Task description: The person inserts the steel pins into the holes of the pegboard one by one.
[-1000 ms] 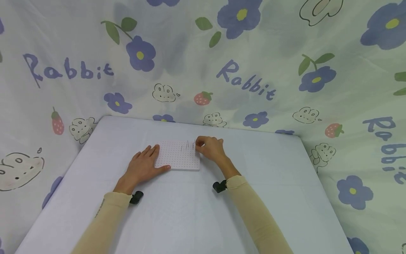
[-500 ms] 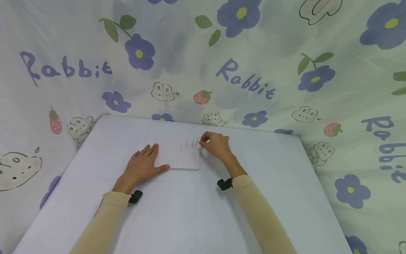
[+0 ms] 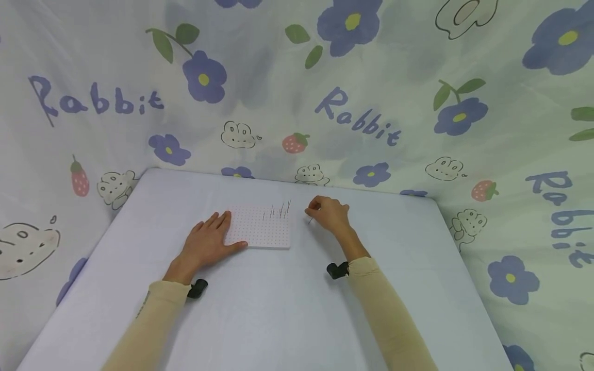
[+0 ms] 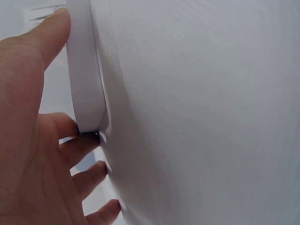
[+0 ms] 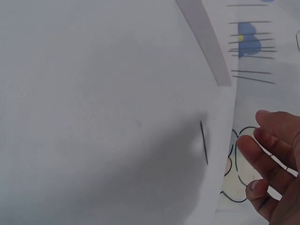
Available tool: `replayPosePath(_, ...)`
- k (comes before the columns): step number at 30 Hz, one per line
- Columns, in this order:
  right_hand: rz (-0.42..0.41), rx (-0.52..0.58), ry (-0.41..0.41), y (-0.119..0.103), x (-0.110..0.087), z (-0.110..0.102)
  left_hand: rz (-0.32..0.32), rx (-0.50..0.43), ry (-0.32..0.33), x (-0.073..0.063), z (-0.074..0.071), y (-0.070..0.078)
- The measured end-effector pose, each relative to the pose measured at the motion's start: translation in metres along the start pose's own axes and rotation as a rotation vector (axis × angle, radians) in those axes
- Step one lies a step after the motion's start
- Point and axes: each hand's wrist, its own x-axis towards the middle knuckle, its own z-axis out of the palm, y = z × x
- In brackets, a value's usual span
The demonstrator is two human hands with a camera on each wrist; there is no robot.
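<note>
A white board [image 3: 260, 234] with rows of small dots lies on the table. Several thin dark pins [image 3: 280, 210] stand upright near its back right corner, and stick out from it in the right wrist view. My left hand [image 3: 209, 241] rests spread at the board's left end, its thumb on the front edge; the left wrist view shows fingertips at the board's corner. To the right of the board, my right hand [image 3: 328, 212] hovers low. A loose pin [image 5: 204, 143] lies on the table close to its fingers, which are apart from it with nothing between them.
A white cloth covers the table [image 3: 260, 309], with its back edge just behind the board. Behind it hangs a curtain [image 3: 260, 103] printed with flowers and rabbits.
My right hand has let go of a pin at the board's back right and moved right, off the board. The loose pin now shows beneath it. The left hand stays in place.
</note>
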Motion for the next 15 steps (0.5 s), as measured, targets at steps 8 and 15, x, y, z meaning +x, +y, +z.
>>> replayPosePath(8, 0.024, -0.013, 0.001, 0.0095, 0.0006, 0.0049, 0.001, 0.003, 0.005, -0.0008, -0.0008, 0.0009)
replayPosePath(15, 0.088, -0.042, -0.031, 0.0107, -0.0004, 0.0051, 0.004, 0.001, 0.009, -0.0011, 0.0001, 0.001)
